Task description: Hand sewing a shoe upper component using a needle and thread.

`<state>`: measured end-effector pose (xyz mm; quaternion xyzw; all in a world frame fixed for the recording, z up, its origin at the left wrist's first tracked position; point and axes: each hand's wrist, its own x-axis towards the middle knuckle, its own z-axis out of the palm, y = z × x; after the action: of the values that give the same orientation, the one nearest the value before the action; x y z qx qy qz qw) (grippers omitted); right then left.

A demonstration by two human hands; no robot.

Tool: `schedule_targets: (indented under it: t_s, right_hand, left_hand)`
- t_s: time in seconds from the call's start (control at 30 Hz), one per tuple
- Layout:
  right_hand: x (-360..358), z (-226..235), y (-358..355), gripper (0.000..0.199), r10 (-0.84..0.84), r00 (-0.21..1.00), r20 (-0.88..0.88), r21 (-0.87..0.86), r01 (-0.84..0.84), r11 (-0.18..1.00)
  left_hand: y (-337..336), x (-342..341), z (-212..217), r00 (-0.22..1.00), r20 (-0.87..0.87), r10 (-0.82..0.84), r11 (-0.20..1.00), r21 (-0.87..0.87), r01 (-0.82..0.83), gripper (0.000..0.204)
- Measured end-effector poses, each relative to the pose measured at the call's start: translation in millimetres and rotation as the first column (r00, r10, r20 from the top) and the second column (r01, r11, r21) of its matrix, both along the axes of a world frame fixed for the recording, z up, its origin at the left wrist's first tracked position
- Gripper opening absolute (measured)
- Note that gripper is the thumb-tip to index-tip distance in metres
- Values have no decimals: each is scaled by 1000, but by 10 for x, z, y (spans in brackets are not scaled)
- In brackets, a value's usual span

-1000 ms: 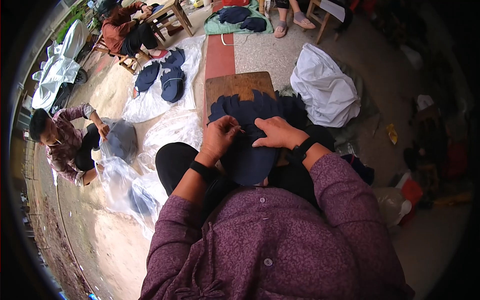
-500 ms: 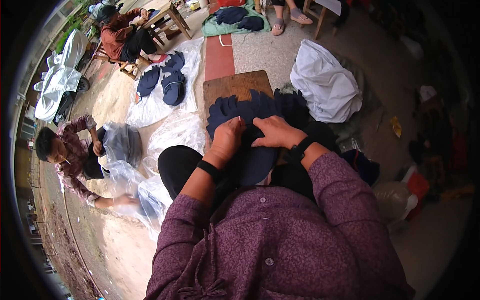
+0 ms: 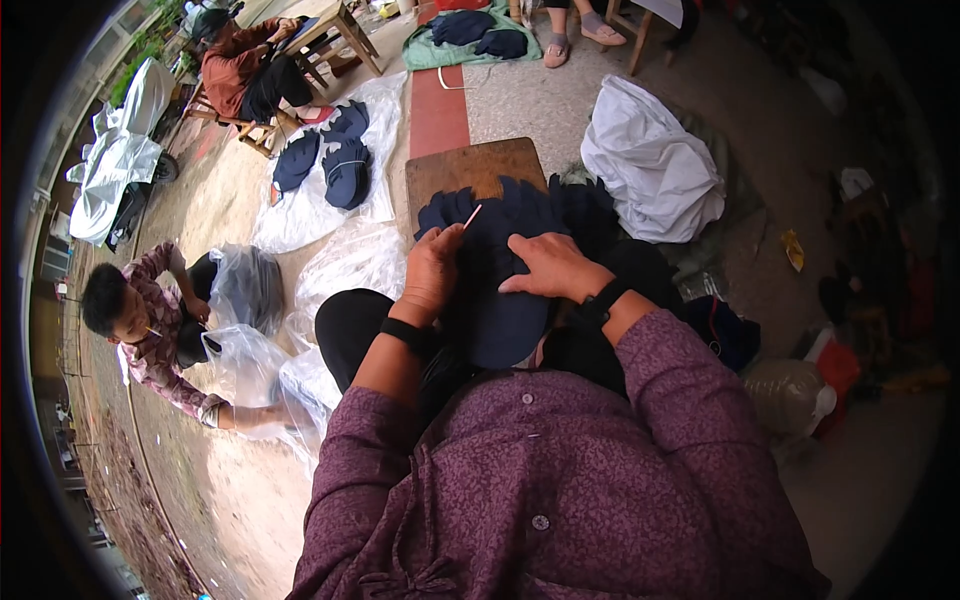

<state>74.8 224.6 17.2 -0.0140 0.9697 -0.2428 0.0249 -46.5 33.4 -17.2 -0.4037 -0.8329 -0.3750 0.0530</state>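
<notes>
Dark navy cloth pieces (image 3: 498, 325) with jagged, pointed far edges lie stacked and fanned over my lap and a wooden board (image 3: 480, 165). My left hand (image 3: 430, 272) is closed at the left side of the stack, pinching a thin pale stick (image 3: 472, 217) whose tip points up and away. On the right, my right hand (image 3: 553, 266) lies on the cloth with its thumb apart from the stretched fingers. The undersides of the fingers are hidden. More jagged navy pieces (image 3: 585, 208) spread past the right hand.
A co-worker (image 3: 150, 320) crouches at left, handling clear plastic bags (image 3: 245, 355). Bundled navy pieces (image 3: 346, 175) lie on plastic sheeting (image 3: 290, 232). Another person (image 3: 245, 75) sits at a wooden table (image 3: 340, 35). A white sack (image 3: 650, 165) lies right of the board; a plastic jug (image 3: 785, 392) stands further right.
My left hand has moved left and turned up, so the pale stick shows more. The right hand stays on the cloth. The crouching co-worker has shifted slightly right.
</notes>
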Motion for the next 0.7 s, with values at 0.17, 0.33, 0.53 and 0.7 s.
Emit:
schedule_targets:
  t_s: [0.17, 0.33, 0.53, 0.7]
  right_hand:
    - [-30, -88, -80, 40, -69, 998, -14, -7, 69, 998]
    - [-110, 50, -234, 35, -77, 997, -5, 92, 78, 993]
    - [-182, -173, -274, 34, -100, 988, -115, -109, 88, 990]
    - [-226, -183, -340, 28, -149, 984, -92, -94, 141, 986]
  left_hand:
    - [-99, -37, -162, 994, 109, -15, 995, 99, 4, 15]
    - [-153, -56, -182, 977, 206, -55, 990, 138, 27, 13]
    - [-147, 29, -46, 773, 634, -26, 987, 138, -81, 12]
    - [-215, 16, -183, 868, 488, -95, 961, 272, -48, 13]
